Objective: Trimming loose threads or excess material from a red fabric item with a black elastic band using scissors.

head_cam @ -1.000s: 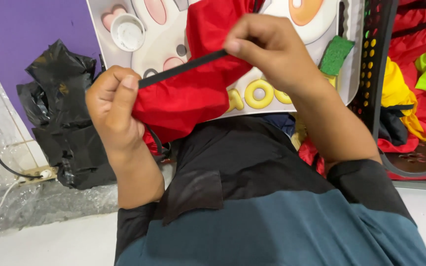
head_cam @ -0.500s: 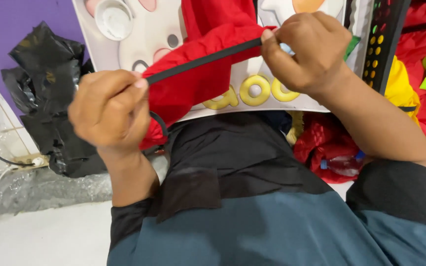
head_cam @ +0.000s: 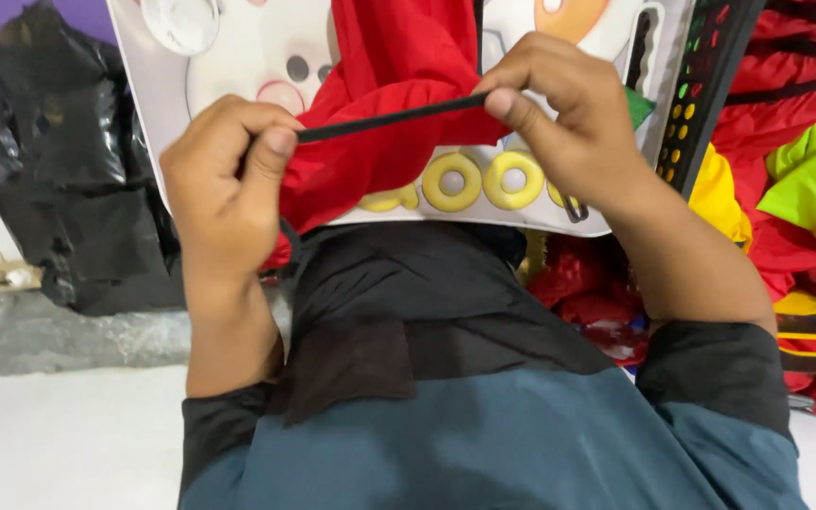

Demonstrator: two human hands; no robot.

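My left hand and right hand pinched a thin black strap taut (crinkly red fabric bunched between them).

Two hands, one black strap, one red cloth.

A garment workshop or storeroom: heaped bright fabric pieces, stuffed black plastic bags.
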